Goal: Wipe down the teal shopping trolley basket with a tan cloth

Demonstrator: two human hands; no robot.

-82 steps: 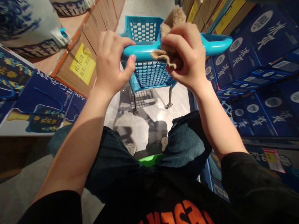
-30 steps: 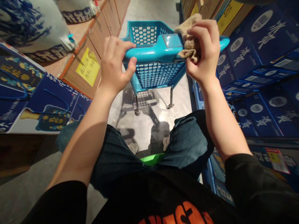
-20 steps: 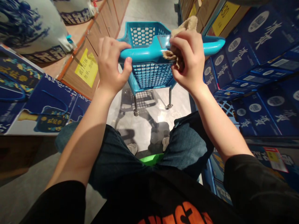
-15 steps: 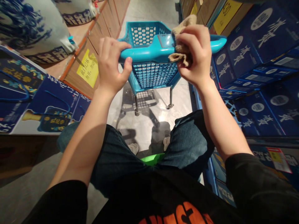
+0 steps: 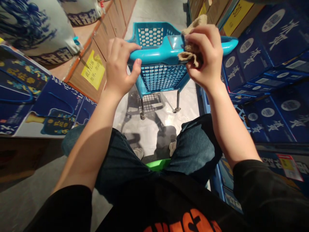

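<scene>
A blue plastic shopping cart (image 5: pixel 164 77) stands in front of my knees, its handle bar (image 5: pixel 156 55) running across the view. My left hand (image 5: pixel 122 66) grips the left end of that bar, thumb on the near side and fingers over the top. A crumpled tan cloth (image 5: pixel 189 56) is wrapped over the bar right of its middle. My right hand (image 5: pixel 207 54) is closed around the cloth, pressing it against the bar. Part of the cloth sticks out above and to the left of my fingers; the rest is hidden under them.
Blue boxes (image 5: pixel 280 32) are stacked close on the right. At the left stand large blue-and-white jars (image 5: pixel 36 32) on a wooden cabinet (image 5: pixel 101 48) with a yellow note (image 5: pixel 93 70), and blue gift boxes (image 5: pixel 50 106). A green seat edge (image 5: pixel 158 165) shows between my legs.
The cart handle and both hands sit slightly further right in the view. My right hand keeps its hold on the cloth at about the same spot on the bar.
</scene>
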